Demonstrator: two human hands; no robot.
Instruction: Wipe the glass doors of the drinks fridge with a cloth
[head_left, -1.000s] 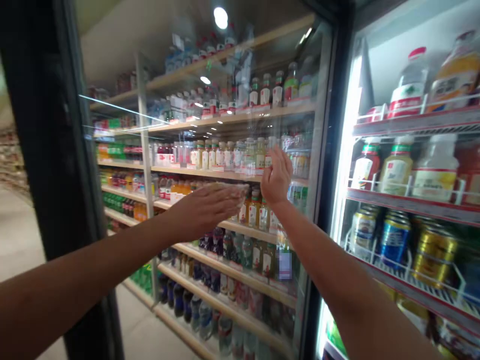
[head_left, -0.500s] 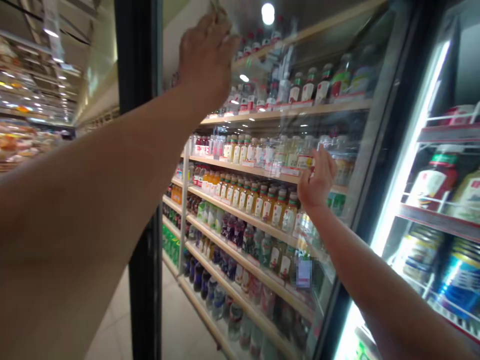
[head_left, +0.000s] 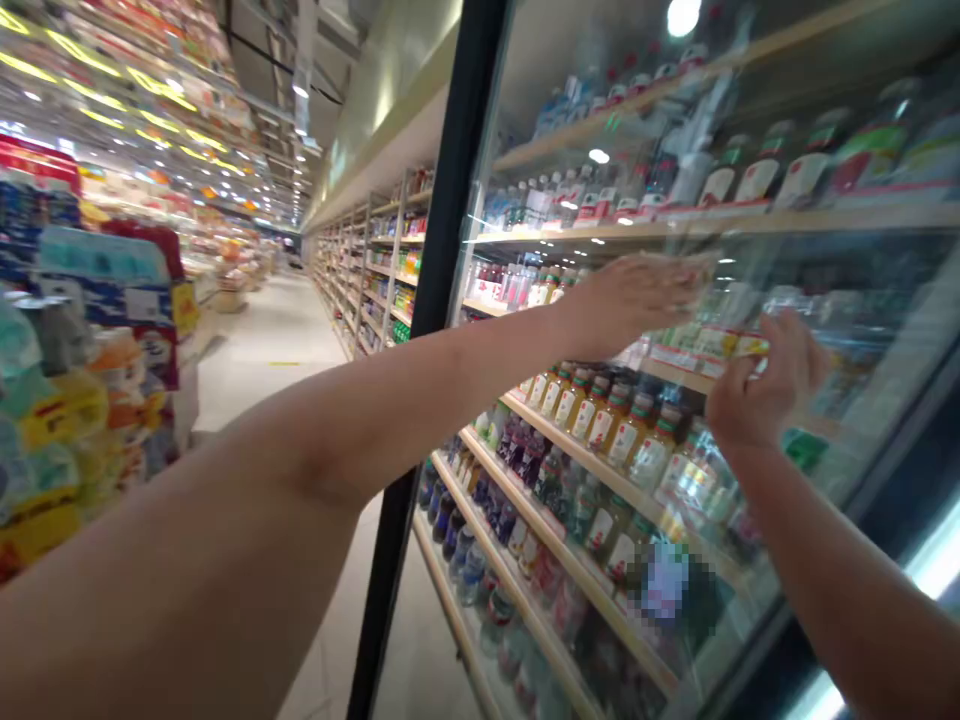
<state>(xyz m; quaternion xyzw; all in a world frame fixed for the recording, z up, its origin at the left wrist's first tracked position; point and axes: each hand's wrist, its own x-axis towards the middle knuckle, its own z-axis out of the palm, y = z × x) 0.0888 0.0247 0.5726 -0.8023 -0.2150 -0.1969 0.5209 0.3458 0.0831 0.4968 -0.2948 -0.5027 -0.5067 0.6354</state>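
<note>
A glass door (head_left: 600, 225) with a dark frame stands swung out before me, bottles showing in its pane. My left hand (head_left: 637, 290) reaches across to the pane, palm side towards the glass. Its fingers point right and are stretched out but smeared by motion; whether anything thin lies under them I cannot tell. To the right and a little lower, my right hand (head_left: 772, 385) is raised close to the same pane. Its fingers are loosely bent, the thumb stands apart from them, and nothing shows in its grip. Whether it touches the glass is unclear.
Juice bottles (head_left: 604, 425) stand in rows on wooden shelves seen in the pane. The door's dark frame (head_left: 439, 260) rises left of the pane. Beyond it runs an aisle floor (head_left: 285, 330), with shelves along one side and stacked packages (head_left: 101, 275) at far left.
My left hand has moved from the upper part of the pane down and right, towards my right hand. The view has turned left, showing more of the aisle. The right hand stays near the glass.
</note>
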